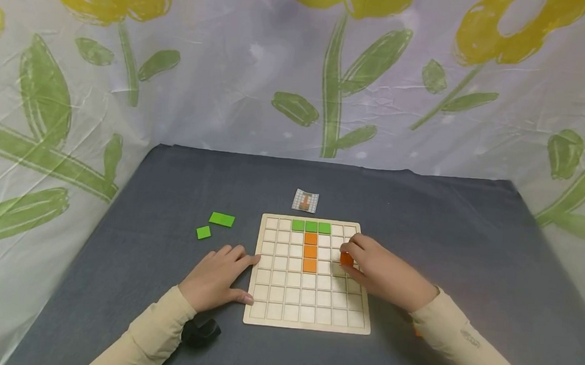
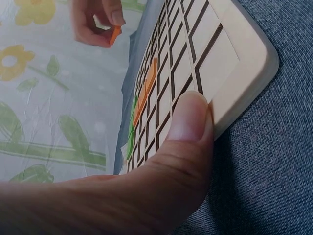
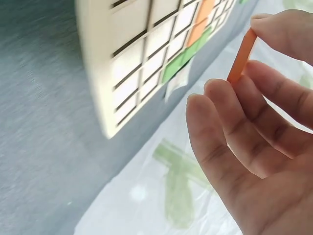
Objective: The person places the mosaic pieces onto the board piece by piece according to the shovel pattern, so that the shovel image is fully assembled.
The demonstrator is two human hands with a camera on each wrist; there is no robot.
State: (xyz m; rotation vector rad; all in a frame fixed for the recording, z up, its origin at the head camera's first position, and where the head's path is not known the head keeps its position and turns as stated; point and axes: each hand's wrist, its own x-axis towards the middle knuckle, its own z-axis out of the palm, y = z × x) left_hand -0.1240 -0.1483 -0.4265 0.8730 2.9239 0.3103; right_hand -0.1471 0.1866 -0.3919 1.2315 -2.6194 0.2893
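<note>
A square wooden grid board (image 1: 307, 326) lies on the dark cloth. Three green tiles (image 1: 311, 227) sit in its far row, and a column of three orange tiles (image 1: 310, 251) runs toward me from the middle one. My right hand (image 1: 385, 276) pinches a loose orange tile (image 3: 241, 56) between thumb and fingertips, above the board's right side. At the board's left edge rests my left hand (image 1: 215, 279), fingers spread. Its thumb (image 2: 188, 117) presses on the board's rim near the front corner.
Loose green pieces (image 1: 222, 219) lie left of the board. A small card with a printed grid picture (image 1: 305, 201) lies beyond the far edge. Beside the left sleeve is a black object (image 1: 201, 334). An orange bit (image 1: 418, 332) peeks out under the right sleeve.
</note>
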